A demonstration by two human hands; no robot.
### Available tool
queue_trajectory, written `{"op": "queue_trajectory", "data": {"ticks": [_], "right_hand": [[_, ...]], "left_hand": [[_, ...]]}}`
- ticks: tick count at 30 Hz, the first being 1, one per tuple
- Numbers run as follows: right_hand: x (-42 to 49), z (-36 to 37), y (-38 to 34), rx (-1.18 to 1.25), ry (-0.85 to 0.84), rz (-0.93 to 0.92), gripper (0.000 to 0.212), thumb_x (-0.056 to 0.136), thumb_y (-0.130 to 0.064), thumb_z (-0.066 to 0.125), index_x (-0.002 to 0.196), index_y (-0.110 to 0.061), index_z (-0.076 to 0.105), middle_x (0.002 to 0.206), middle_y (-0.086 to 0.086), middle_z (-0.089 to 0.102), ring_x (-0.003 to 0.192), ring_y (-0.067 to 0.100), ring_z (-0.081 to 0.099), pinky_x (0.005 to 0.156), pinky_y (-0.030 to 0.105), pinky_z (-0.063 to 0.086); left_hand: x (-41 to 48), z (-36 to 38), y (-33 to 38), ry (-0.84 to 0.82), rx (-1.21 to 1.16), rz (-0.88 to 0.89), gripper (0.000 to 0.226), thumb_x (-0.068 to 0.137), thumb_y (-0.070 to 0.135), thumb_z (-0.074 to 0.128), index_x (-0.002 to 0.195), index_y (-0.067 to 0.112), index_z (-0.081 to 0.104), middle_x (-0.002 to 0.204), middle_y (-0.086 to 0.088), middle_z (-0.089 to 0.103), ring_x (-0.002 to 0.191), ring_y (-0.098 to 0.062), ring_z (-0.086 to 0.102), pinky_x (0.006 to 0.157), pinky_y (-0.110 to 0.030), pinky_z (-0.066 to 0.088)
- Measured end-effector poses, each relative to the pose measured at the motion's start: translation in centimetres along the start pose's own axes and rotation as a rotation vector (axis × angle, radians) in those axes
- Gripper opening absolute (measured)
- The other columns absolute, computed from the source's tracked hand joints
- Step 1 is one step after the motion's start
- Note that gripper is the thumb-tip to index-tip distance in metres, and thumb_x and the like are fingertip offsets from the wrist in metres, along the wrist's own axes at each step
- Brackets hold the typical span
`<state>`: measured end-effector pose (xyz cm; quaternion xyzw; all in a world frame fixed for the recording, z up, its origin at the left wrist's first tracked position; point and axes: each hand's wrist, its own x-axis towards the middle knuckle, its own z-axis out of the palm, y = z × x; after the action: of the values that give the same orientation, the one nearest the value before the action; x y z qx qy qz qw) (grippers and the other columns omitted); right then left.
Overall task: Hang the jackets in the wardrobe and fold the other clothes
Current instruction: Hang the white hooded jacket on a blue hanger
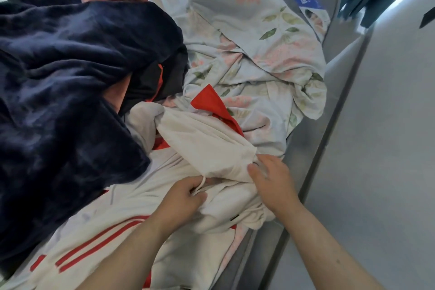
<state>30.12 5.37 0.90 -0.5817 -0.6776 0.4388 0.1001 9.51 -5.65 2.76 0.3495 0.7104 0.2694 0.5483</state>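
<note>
Left hand (186,195) pinches white drawstring (201,183) of white red-striped cloth garment (117,219) at 6 o'clock. Right hand (270,183) grips its bunched end at 5 o'clock; we judge both pull it straight for folding. Navy fleece jacket (58,77) at 9 o'clock.

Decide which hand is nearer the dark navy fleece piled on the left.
Left. The left hand, pinching a white drawstring, sits just beside the navy fleece; the right hand grips the white garment farther off to the right.

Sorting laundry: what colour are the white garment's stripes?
Red stripes, white garment; head view shows them best.
</note>
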Motion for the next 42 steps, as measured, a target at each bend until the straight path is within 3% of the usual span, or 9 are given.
{"op": "queue_trajectory", "data": {"ticks": [3,5,8,13,17,23,29,33,42], "right_hand": [[0.8,1.5,-1.7,0.019,-0.208,0.064,0.057,0.081,-0.057,0.061,0.132,-0.031,0.056,0.123,-0.024,0.048,0.116,-0.002,0.045,0.1,0.026,0.037],[1.2,1.9,-2.0,0.028,-0.237,0.033,0.016,0.088,-0.035,0.064,0.103,-0.04,0.062,0.103,-0.026,0.062,0.092,-0.012,0.055,0.081,0.016,0.043],[2.0,0.5,-2.2,0.181,-0.087,0.058,0.021,0.094,-0.022,0.057,0.085,-0.04,0.059,0.088,-0.022,0.062,0.08,-0.013,0.056,0.065,0.009,0.04],[4.3,-3.8,-1.7,0.658,0.165,0.364,0.009,0.096,-0.023,0.059,0.099,-0.017,0.065,0.103,0.01,0.067,0.096,0.022,0.062,0.082,0.042,0.053],[4.5,-4.2,-1.6,0.723,0.175,0.539,0.013,0.096,-0.032,0.063,0.096,-0.019,0.067,0.101,0.005,0.068,0.092,0.022,0.063,0.074,0.034,0.053],[0.0,-1.7,-2.6,-0.06,0.366,0.325,0.047,0.087,-0.041,0.068,0.126,-0.016,0.056,0.123,0.004,0.05,0.115,0.025,0.051,0.09,0.032,0.041],[-4.0,1.4,-4.5,0.603,-0.328,0.596,0.03,0.094,-0.041,0.063,0.11,-0.015,0.07,0.096,0.003,0.077,0.092,0.023,0.073,0.086,0.043,0.058],[-4.3,0.2,-3.4,0.857,-0.154,0.624,0.022,0.096,0.0,0.056,0.113,-0.007,0.068,0.101,0.014,0.076,0.092,0.03,0.073,0.083,0.045,0.059],[-3.5,-3.3,-3.9,0.995,-0.096,0.543,0.026,0.104,-0.007,0.044,0.116,-0.008,0.067,0.108,0.015,0.074,0.094,0.026,0.073,0.075,0.035,0.061]], "left_hand": [[-0.6,0.6,0.7,0.045,-0.149,0.019,0.054,0.084,-0.011,0.056,0.1,0.039,0.07,0.095,0.019,0.074,0.088,0.004,0.067,0.076,-0.01,0.048],[-0.6,0.7,0.9,0.08,-0.234,-0.022,0.05,0.086,-0.007,0.06,0.098,0.041,0.07,0.086,0.018,0.074,0.081,0.003,0.066,0.072,-0.011,0.048],[-0.5,-0.1,0.9,0.101,-0.265,-0.056,0.028,0.082,0.016,0.069,0.095,0.04,0.076,0.078,0.007,0.07,0.071,-0.004,0.062,0.066,-0.019,0.049],[-0.2,-1.1,0.2,-0.112,0.146,-0.018,0.007,0.076,0.02,0.074,0.076,0.026,0.07,0.069,0.009,0.063,0.062,0.0,0.054,0.062,-0.022,0.045],[0.3,-1.6,-0.1,-0.086,0.372,0.035,0.023,0.082,0.018,0.066,0.063,0.021,0.053,0.064,0.009,0.052,0.061,-0.003,0.048,0.061,-0.024,0.04],[-0.7,-1.4,0.2,0.148,0.072,0.02,0.013,0.088,0.007,0.062,0.079,0.013,0.056,0.068,0.013,0.053,0.065,-0.004,0.048,0.061,-0.017,0.039],[-5.4,3.8,1.8,-0.092,0.329,0.355,0.007,0.088,0.02,0.056,0.091,0.024,0.061,0.085,0.011,0.062,0.079,-0.004,0.055,0.073,-0.025,0.045],[-7.2,6.3,1.5,-0.002,0.504,0.47,0.019,0.085,0.031,0.049,0.093,0.024,0.064,0.084,0.006,0.063,0.078,-0.014,0.058,0.066,-0.03,0.049],[-7.3,3.6,-1.6,0.25,0.548,0.177,0.031,0.069,-0.005,0.069,0.087,0.019,0.061,0.088,-0.001,0.061,0.082,-0.023,0.057,0.069,-0.034,0.047]]}}
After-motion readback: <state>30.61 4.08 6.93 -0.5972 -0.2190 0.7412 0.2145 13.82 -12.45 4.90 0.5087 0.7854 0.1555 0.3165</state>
